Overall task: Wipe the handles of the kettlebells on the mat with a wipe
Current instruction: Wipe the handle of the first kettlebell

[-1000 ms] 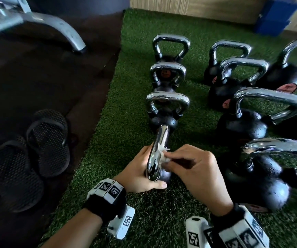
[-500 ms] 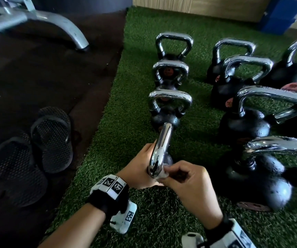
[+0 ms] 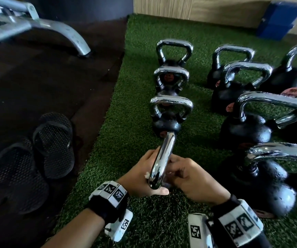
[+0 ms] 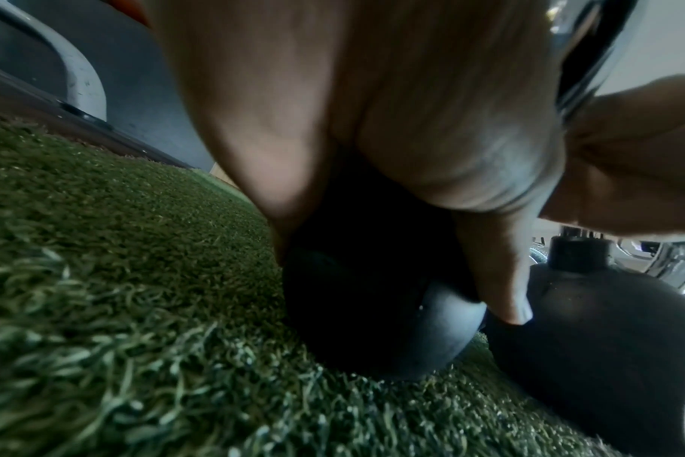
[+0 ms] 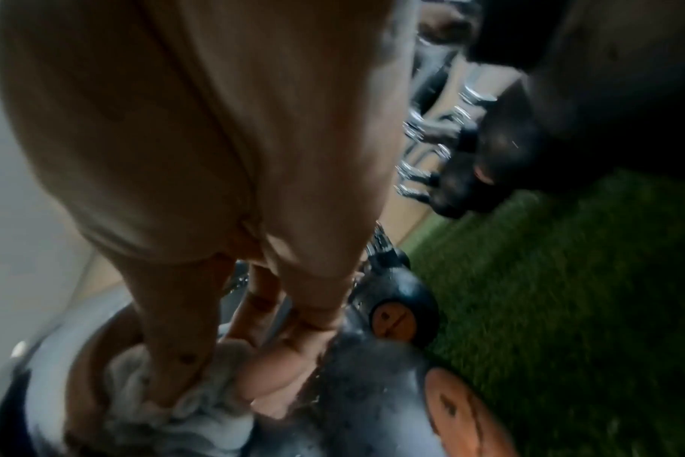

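Kettlebell (image 3: 163, 187): nearest of its row, on the mat (image 3: 131, 122) beside the mat's left edge, its handle (image 3: 162, 158) seen end-on.
Left hand (image 3: 140, 178): fingers curled about the bell's body below the handle, thumb across the near side; judged to steady it against the rubbing.
Right hand (image 3: 192, 181): fingers bunched on the wipe (image 5: 184, 399), pressing it to the handle's lower right leg, where grime would collect.
Wipe: one, crumpled; a white scrap shows left of the handle.
Kettlebells in view: nine. Four in the row with the held bell; five to its right, larger, droplets on handles, judged not yet wiped.
Sandals (image 3: 36, 158): two, on dark floor left of the mat.
Bench leg (image 3: 69, 38): one, beyond the sandals.
Blue block (image 3: 278, 20): one, past the mat's far edge.
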A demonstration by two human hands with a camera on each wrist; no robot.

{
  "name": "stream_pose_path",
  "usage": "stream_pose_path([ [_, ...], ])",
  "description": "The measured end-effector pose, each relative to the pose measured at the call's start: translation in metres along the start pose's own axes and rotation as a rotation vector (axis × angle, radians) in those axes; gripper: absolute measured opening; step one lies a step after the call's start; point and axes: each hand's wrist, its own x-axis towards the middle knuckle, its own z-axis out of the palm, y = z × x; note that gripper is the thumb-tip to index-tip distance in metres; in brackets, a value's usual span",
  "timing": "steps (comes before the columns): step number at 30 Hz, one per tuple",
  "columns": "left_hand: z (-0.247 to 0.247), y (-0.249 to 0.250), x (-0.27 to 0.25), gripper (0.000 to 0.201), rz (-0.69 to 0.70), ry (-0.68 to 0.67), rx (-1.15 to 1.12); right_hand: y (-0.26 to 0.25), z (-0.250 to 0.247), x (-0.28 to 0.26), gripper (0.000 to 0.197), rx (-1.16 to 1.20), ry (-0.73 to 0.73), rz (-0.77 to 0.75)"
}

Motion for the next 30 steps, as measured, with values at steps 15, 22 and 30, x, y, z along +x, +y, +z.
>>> stream_pose_path([
  [15,0.003,-0.02,0.001,0.104,0.067,-0.02,0.131,0.019,0.012,0.0,0.026,0.875,0.027,0.109],
  [22,0.005,-0.019,-0.002,0.109,0.119,0.068,0.041,0.028,0.022,0.004,0.037,0.962,0.114,0.082],
  [30,0.006,-0.022,0.002,0.105,0.141,0.097,0.064,0.027,0.026,0.01,0.027,0.999,0.291,-0.004],
])
